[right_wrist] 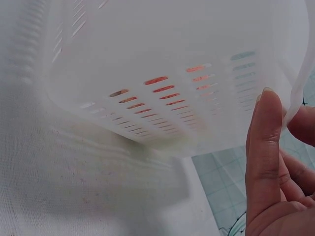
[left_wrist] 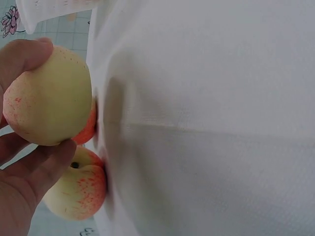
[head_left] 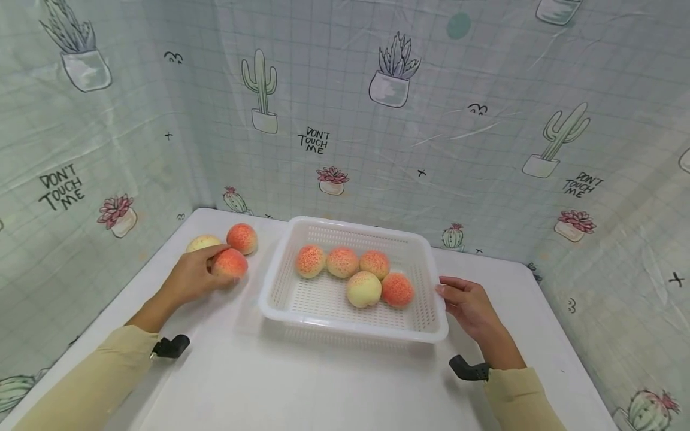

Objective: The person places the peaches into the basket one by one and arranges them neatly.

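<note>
My left hand (head_left: 191, 275) grips a peach (head_left: 233, 262) between thumb and fingers, on the left of the table. In the left wrist view that peach (left_wrist: 59, 98) shows a pale yellow side, raised beside the white surface. Two more peaches lie close by: a red one (head_left: 242, 238) behind it and a yellow one (head_left: 203, 242) partly hidden by the hand. A white plastic basket (head_left: 350, 328) stands mid-table. My right hand (head_left: 470, 305) pinches its right rim, fingers against the slotted outer wall (right_wrist: 162, 93). Several peaches sit inside, among them a yellow one (head_left: 363, 290).
The white table (head_left: 323, 383) runs up to a fabric backdrop (head_left: 345, 120) printed with cacti, which closes in the back and both sides. A black wrist device (head_left: 171, 346) sits on the left wrist, another (head_left: 469, 369) on the right.
</note>
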`<state>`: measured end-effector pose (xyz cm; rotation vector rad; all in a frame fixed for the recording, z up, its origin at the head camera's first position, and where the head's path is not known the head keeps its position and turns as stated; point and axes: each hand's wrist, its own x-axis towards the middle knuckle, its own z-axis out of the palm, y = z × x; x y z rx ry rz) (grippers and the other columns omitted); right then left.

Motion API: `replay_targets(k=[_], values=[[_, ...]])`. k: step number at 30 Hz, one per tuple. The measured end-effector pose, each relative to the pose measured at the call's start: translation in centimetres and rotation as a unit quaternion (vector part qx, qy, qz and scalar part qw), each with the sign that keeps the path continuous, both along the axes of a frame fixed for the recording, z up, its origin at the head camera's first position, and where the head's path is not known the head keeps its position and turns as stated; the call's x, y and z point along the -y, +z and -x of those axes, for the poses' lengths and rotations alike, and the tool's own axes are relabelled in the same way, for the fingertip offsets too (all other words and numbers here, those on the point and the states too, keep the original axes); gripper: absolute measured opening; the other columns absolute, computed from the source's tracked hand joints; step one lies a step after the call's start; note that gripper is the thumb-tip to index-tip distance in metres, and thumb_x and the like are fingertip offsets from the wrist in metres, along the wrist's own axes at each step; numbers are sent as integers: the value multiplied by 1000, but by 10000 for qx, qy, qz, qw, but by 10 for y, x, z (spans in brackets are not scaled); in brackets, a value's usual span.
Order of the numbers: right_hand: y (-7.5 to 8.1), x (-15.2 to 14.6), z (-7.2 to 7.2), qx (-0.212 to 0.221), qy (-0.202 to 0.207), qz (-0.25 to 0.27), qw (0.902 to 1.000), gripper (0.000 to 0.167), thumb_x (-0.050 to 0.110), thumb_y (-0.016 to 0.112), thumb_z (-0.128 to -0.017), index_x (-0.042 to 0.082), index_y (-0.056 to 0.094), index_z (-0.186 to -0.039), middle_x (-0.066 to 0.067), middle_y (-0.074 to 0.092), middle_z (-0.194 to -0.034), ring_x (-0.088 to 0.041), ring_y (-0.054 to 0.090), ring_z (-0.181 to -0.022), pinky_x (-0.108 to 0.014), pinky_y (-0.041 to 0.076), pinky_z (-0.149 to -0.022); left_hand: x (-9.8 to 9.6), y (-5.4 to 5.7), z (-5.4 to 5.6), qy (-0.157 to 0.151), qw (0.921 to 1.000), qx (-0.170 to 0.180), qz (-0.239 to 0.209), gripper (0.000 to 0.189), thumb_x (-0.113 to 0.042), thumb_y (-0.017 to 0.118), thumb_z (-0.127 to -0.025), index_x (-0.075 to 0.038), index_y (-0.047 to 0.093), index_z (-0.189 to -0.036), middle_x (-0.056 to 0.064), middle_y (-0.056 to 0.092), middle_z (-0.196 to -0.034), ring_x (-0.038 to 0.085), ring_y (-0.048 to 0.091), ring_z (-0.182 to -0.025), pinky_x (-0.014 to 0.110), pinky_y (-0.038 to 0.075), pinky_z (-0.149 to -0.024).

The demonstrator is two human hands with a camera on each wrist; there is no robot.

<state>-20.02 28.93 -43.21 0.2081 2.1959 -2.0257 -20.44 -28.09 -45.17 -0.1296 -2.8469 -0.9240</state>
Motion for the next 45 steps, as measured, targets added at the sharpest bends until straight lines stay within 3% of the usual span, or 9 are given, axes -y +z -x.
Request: replay_targets(k=[8, 16, 24, 32, 39, 45], values=[[1, 0, 0, 37, 15, 59, 10000, 45, 21, 74, -98, 4, 62, -138, 14, 73, -104, -10, 70, -94, -21, 61, -86, -3, 11, -3, -41, 9999, -32, -85, 85, -36, 88, -83, 2, 51, -150, 30, 60, -142, 45, 65, -118, 58, 61, -94], [2, 0, -1, 40, 12, 59, 10000, 49, 23, 74, -98, 2, 59, -140, 13, 72, -106, -10, 70, -95, -21, 61, -87, -7, 24, -4, -239, 9993, -195, -194, 88, -35, 90, -81, 2, 50, -151, 30, 57, -144, 47, 65, -120, 57, 61, -94], [0, -2, -1, -6, 45, 63, 10000, 49, 23, 74, -98, 3, 60, -140, 13, 73, -106, -10, 70, -96, -21, 61, -87, -14, 40, -7, -495, 9973, -188, -510, 90, -36, 91, -80, -1, 50, -152, 31, 54, -149, 49, 69, -119, 46, 66, -85], [0, -3, 0, -21, 67, 109, 9999, 51, 25, 76, -97, 3, 59, -140, 13, 72, -106, -10, 70, -95, -21, 61, -87, -25, 59, -13, -624, 9967, -109, -514, 91, -34, 91, -80, -3, 49, -154, 30, 59, -144, 48, 69, -119, 48, 65, -87], [0, -3, -1, -42, 94, 167, 9998, 44, 23, 76, -97, 4, 63, -136, 12, 74, -104, -10, 70, -93, -21, 61, -84, -33, 73, -14, -775, 9956, -200, -489, 86, -41, 92, -78, -9, 56, -150, 22, 64, -142, 41, 73, -113, 31, 64, -81], [0, -3, -1, -43, 104, 187, 9998, 41, 22, 75, -98, 5, 64, -134, 12, 74, -104, -10, 70, -93, -21, 61, -84, -40, 81, -13, -895, 9951, -227, -356, 83, -38, 92, -79, -8, 57, -148, 22, 64, -142, 40, 72, -113, 40, 65, -85]])
